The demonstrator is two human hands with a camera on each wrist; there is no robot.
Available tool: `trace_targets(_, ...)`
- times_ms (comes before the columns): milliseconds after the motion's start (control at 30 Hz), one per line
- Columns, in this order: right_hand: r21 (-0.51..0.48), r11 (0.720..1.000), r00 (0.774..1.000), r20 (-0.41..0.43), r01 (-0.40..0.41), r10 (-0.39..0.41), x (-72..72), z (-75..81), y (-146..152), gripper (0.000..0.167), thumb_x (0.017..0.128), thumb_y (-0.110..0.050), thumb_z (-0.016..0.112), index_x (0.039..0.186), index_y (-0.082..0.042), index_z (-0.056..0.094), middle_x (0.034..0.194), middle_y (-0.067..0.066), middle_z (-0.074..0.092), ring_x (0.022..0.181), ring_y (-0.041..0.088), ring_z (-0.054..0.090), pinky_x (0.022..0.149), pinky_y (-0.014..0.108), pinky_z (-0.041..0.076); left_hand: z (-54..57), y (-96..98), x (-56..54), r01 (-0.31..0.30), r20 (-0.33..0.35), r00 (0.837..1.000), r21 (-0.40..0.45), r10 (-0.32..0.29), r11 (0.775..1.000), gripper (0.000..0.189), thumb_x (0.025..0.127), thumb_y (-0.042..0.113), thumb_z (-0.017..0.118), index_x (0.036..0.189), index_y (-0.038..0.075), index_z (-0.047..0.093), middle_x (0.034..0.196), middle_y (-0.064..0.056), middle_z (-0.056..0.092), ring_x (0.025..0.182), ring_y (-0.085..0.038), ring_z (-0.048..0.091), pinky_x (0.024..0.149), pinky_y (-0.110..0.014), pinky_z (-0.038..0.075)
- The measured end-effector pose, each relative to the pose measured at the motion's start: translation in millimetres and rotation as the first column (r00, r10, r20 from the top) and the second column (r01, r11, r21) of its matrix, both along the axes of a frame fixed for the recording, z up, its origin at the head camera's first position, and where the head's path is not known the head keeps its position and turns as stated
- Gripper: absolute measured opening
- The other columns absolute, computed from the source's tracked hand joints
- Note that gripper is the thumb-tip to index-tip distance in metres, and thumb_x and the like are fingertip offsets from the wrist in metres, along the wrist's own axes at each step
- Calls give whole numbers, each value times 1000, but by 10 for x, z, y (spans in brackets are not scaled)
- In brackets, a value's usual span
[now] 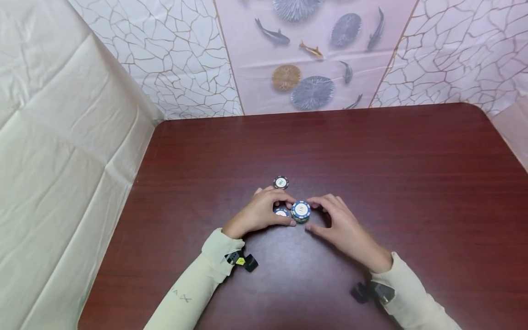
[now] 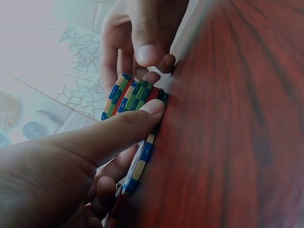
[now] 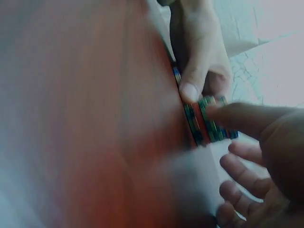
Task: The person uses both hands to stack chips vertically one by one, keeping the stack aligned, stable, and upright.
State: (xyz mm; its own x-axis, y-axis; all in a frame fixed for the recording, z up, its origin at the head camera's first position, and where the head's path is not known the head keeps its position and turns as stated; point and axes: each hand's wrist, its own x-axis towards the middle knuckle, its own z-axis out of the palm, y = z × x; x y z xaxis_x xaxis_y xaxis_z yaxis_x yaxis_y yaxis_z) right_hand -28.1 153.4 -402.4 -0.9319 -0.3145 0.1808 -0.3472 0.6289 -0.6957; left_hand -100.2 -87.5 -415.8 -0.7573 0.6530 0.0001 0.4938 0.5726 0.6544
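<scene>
A stack of poker chips (image 1: 300,210) stands on the table, topped by a blue-and-white chip; blue, green and red edges (image 2: 135,97) show in the left wrist view. My left hand (image 1: 261,211) holds the stack's left side, its thumb low against the chips and a finger on the far side. Around the right side curves my right hand (image 1: 340,223), thumb and fingers spread, with a small gap to the stack in the head view. A loose blue-and-white chip (image 1: 282,212) lies under my left hand, partly covered. Just beyond that hand is a black-and-white chip (image 1: 281,182).
The dark red-brown wooden table (image 1: 412,183) spreads around the chips. Patterned cloth (image 1: 313,55) hangs along its far edge, and pale cloth (image 1: 62,160) drapes down the left side. Both wrists carry small black devices (image 1: 241,260).
</scene>
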Motion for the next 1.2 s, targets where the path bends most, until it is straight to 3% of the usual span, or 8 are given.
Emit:
trace_targets(333, -3, 995, 993, -55, 104, -104, 83, -150, -136, 54, 85, -17, 90, 133, -6, 68, 108, 4, 68, 99, 23, 57, 90, 45, 41, -21, -7, 19, -5, 1, 1000, 3, 5, 1000, 47, 82, 41, 92, 124, 26, 77, 120, 13, 75, 112, -11, 58, 94, -38, 35)
trace_targets(667, -47, 993, 984, -140, 106, -112, 82, -181, -122, 50, 82, -12, 92, 127, -9, 72, 103, 4, 68, 99, 22, 60, 89, 46, 44, -17, 7, 2, 3, -14, 1000, 7, -3, 1000, 47, 82, 40, 92, 125, 26, 77, 121, 12, 75, 112, -11, 59, 93, -38, 35)
trace_targets(1000, -55, 992, 989, -89, 112, -116, 66, -222, -135, 51, 80, -18, 93, 126, -11, 70, 105, 0, 69, 100, 20, 58, 88, 43, 38, -6, -7, 11, 5, -12, 1000, 1, -5, 1000, 48, 81, 39, 93, 125, 27, 77, 122, 12, 75, 113, -11, 59, 92, -37, 36)
trace_targets(1200, 10, 993, 992, -44, 116, -115, 52, -214, -135, 58, 79, -26, 94, 128, -10, 69, 112, 2, 69, 101, 21, 56, 86, 42, 36, 16, 10, 4, 11, -24, 1000, -13, -11, 1000, 47, 82, 38, 92, 125, 25, 77, 123, 10, 75, 117, -13, 59, 92, -38, 35)
